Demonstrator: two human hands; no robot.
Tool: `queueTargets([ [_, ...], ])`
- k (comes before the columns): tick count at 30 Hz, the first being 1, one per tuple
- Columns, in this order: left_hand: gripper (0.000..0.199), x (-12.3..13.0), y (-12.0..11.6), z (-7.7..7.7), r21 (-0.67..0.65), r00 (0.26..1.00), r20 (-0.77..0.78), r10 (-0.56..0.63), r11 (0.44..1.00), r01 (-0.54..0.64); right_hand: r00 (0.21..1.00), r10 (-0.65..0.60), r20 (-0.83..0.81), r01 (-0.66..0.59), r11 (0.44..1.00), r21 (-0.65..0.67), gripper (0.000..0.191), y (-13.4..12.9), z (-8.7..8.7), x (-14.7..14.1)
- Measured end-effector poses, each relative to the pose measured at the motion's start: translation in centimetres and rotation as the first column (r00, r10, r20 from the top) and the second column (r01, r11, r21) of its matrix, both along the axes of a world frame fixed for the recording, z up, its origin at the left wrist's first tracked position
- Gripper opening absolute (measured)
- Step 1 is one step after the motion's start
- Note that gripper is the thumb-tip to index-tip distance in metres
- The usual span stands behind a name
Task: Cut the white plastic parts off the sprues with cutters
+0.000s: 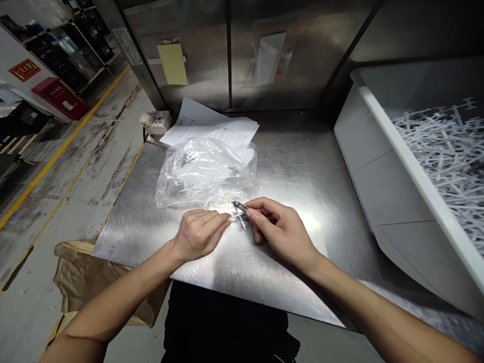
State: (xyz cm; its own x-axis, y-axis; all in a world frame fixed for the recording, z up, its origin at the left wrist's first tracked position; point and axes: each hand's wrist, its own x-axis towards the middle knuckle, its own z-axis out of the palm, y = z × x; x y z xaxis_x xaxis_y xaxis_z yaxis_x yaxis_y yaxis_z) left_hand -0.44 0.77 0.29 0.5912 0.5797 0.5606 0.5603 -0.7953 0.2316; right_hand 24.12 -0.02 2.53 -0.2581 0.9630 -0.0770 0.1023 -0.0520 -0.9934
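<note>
Over the steel table, my left hand (204, 233) is closed around one end of a small white plastic piece (241, 221) with crossing arms, like the pieces heaped in the bin. My right hand (283, 228) pinches a small metal tool that looks like a nail clipper (239, 206), between thumb and forefinger. Its tip points left and lies right above the white piece. Part of the tool is hidden by the fingers, and I cannot tell whether it touches the plastic. Just beyond my hands lies a clear plastic bag (206, 174) holding small white bits.
A large grey-white bin (401, 151) with many white plastic pieces (454, 146) stands at the right. Printed sheets (212, 123) and a power socket (161, 122) are behind the bag. Brown paper sack (102, 282) sits below the left table edge. A steel panel (280, 96) rises behind.
</note>
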Motion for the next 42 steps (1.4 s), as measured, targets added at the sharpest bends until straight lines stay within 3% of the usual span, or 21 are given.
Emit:
queueTargets([
  [4, 0.008, 0.0, 0.1, 0.2, -0.014, 1.0, 0.013, 0.009, 1.0, -0.009, 0.999, -0.008, -0.033, 0.007, 1.0, -0.024, 0.03, 0.3, 0.0, 0.3],
  [8, 0.012, 0.0, 0.1, 0.4, -0.018, 0.997, 0.076, 0.034, 0.999, -0.032, 0.999, -0.042, -0.014, 0.042, 0.998, 0.035, 0.028, 0.8, 0.0, 0.9],
  [22, 0.015, -0.3, 0.1, 0.7, -0.072, 0.984, 0.153, 0.092, 0.994, -0.082, 0.994, 0.046, 0.102, -0.064, 0.982, 0.179, 0.024, 0.8, 0.0, 1.6],
  [42, 0.018, -0.4, 0.2, 0.7, -0.045, 0.988, 0.14, 0.064, 0.997, -0.058, 0.98, 0.017, 0.198, -0.067, 0.967, 0.248, 0.022, 0.8, 0.1, 1.5],
])
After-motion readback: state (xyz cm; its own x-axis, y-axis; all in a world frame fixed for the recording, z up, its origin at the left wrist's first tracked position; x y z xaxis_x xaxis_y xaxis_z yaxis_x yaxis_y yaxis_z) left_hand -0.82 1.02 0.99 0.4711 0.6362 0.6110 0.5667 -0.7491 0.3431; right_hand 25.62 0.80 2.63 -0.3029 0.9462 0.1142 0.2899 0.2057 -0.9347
